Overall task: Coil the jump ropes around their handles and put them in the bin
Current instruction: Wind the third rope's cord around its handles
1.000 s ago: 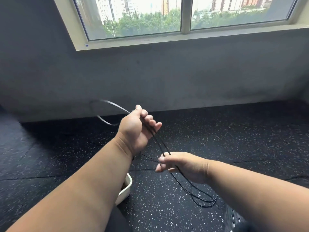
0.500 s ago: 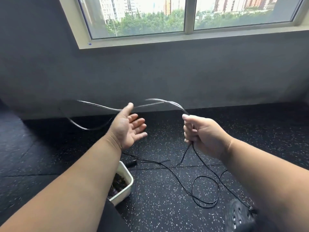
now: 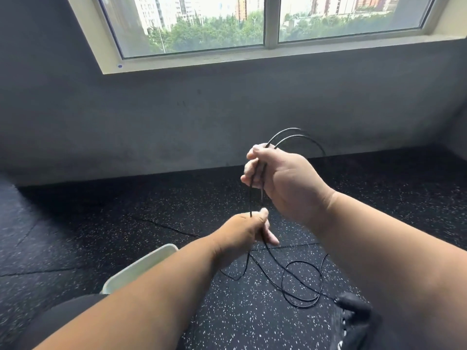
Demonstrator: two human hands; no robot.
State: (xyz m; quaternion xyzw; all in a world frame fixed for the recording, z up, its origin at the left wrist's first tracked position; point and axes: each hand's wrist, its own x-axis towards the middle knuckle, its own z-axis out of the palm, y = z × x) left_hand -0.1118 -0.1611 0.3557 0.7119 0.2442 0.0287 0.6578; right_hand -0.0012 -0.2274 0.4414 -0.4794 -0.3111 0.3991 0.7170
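Dark speckled floor (image 3: pixel 126 223) under a window (image 3: pixel 252 21). Half a second ago my left hand (image 3: pixel 242 231) was open; now it pinches the rope (image 3: pixel 255 188) below my right hand (image 3: pixel 280 180), whose grip holds two strands. A new loop is forming, slack still lies on the floor, and the bin (image 3: pixel 141 266) waits by my left forearm.
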